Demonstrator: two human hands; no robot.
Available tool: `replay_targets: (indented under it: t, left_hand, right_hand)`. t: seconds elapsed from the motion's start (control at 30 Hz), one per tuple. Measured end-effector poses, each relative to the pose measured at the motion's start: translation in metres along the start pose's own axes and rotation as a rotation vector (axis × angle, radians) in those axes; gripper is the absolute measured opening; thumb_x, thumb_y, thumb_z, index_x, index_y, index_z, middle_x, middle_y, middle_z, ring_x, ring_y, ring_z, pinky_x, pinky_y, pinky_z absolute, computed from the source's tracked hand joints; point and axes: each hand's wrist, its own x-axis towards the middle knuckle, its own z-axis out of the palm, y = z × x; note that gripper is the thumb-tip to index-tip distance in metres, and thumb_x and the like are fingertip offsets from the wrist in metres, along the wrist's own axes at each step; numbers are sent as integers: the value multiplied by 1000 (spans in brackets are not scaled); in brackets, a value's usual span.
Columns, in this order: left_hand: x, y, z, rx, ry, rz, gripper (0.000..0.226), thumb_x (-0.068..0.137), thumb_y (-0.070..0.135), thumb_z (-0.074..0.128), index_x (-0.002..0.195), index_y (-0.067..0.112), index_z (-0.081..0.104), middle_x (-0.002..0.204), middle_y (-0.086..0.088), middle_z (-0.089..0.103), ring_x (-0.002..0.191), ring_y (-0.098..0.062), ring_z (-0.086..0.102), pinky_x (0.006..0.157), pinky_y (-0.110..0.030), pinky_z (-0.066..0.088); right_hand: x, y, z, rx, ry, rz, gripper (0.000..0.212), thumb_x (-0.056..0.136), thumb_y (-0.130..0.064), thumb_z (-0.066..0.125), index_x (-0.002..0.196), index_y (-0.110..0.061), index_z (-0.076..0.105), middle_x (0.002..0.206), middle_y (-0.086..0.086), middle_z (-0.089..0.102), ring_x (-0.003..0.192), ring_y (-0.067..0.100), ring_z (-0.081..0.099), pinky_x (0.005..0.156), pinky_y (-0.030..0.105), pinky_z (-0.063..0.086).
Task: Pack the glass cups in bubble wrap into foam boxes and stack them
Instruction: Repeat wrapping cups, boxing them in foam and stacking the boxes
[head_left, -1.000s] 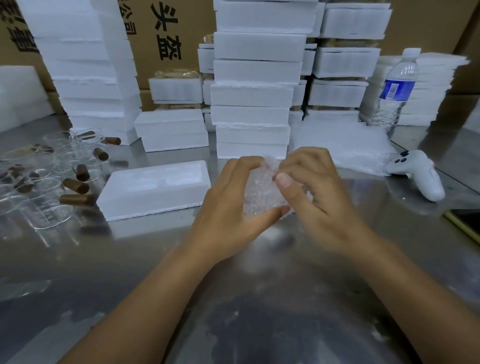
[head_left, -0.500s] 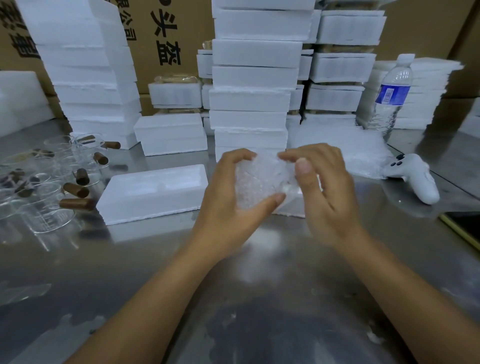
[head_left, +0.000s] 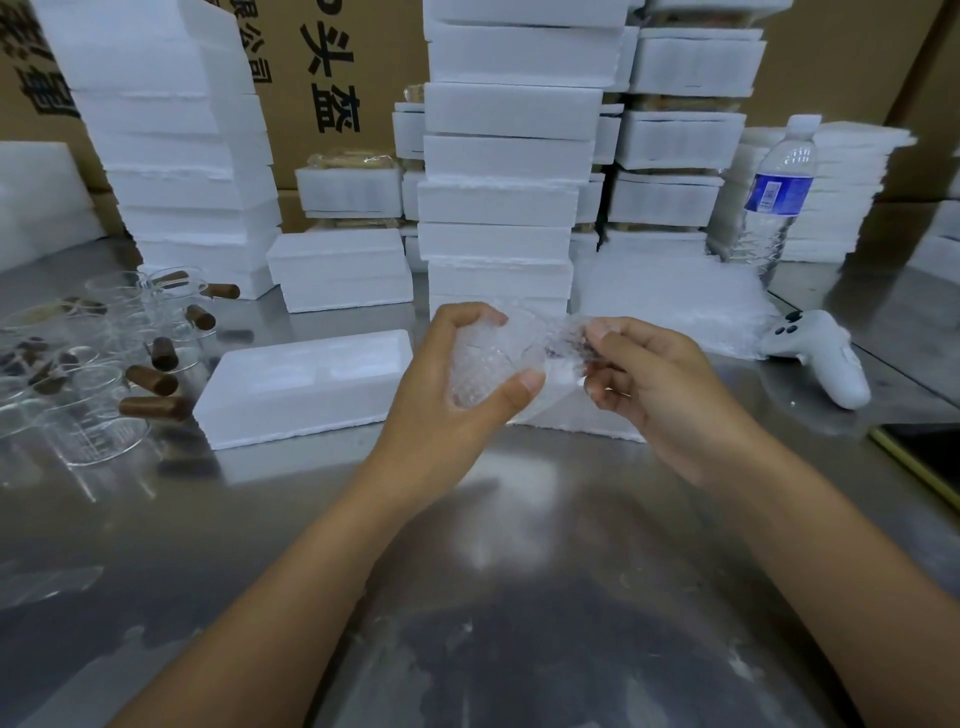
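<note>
So your left hand (head_left: 452, 395) is wrapped round the bubble-wrapped cup (head_left: 488, 358), fingers curled over the top and thumb clamped across the front, holding it up off the metal table (head_left: 467, 571). Your right hand (head_left: 665, 384) is pinching the loose end of bubble wrap (head_left: 563, 338) that sticks out to the right of the bundle, thumb on top, fingers curled underneath.

The bundle is in the air right in front of the tall middle stack of foam boxes (head_left: 498, 202), just above a foam slab (head_left: 576, 418) lying flat on the table. I can't tell from here if that one's a lid or a box. Just left of your left hand there's an open foam box (head_left: 306, 384) with moulded hollows, also flat on the table.

Further left is a cluster of bare glass cups (head_left: 88, 410) with brown handles (head_left: 151, 379). Over on the right you've got a pile of bubble wrap sheets (head_left: 670, 301), a white controller (head_left: 821, 358) beside it, a water bottle (head_left: 776, 197) standing behind, and a dark flat device (head_left: 924, 452) near the frame's right edge. Cardboard cartons (head_left: 332, 67) line the back
</note>
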Motion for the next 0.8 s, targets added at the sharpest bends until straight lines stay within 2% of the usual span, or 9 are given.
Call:
replay_targets:
  t: [0.13,0.23,0.37,0.43,0.5,0.57,0.67,0.73,0.8]
  left_hand:
    - [2,-3,-1,231,-28,64,21,69,60,65,83,54,49,104,21,50,98,7,49,75,-4,34]
    - [3,-9,-3,318,-92,64,14,71,57,65,75,54,53,107,24,45,104,10,45,77,-4,33]
    - [3,-12,-4,346,-147,82,18,73,62,64,71,46,56,113,25,42,108,17,39,80,4,28]
    - [4,-10,-4,331,-132,87,19,72,63,66,82,56,53,115,25,42,109,18,39,82,4,28]
    - [4,-8,-4,257,-84,86,51,68,60,71,106,66,37,120,36,37,111,19,38,87,2,33]
    - [5,-8,-5,134,-30,12,80,63,59,77,117,70,18,121,44,30,111,22,38,86,2,35]
    - [5,-13,-5,196,-38,-48,92,61,61,71,133,52,14,131,30,30,118,13,38,89,2,30]
    - [4,-20,-3,364,-130,-50,89,71,61,65,142,39,16,139,22,30,127,4,32,99,-9,28]
    - [0,-27,-1,557,-242,-19,80,84,54,60,147,29,17,148,13,29,133,0,23,102,-11,19]
  right_hand:
    - [-1,-2,1,86,22,24,17,94,-15,52,84,-12,65,64,-1,59,49,8,50,55,18,45]
    - [-1,-2,2,67,48,-1,20,95,-14,50,81,-13,65,63,-2,60,48,8,51,55,17,47]
    - [-1,-1,4,37,74,-19,22,94,-14,50,79,-15,66,62,-3,61,52,9,52,58,19,48]
    - [0,-1,4,52,94,-25,21,94,-14,50,80,-15,65,62,-4,61,52,10,53,58,19,48]
    - [1,-1,4,116,133,-29,19,95,-14,50,83,-13,65,62,-3,61,51,10,53,57,19,48]
    - [2,-3,2,202,195,-30,19,95,-15,50,84,-12,64,63,-1,60,51,10,54,56,19,48]
    - [4,-5,-3,289,330,-14,18,95,-16,52,81,-14,62,59,-1,58,48,9,53,53,18,47]
    - [5,-6,-6,264,404,-24,17,94,-18,53,79,-16,61,60,-1,57,47,8,54,54,18,47]
    - [7,-5,-7,200,443,-56,17,94,-18,54,78,-19,60,64,0,57,47,7,55,58,18,46]
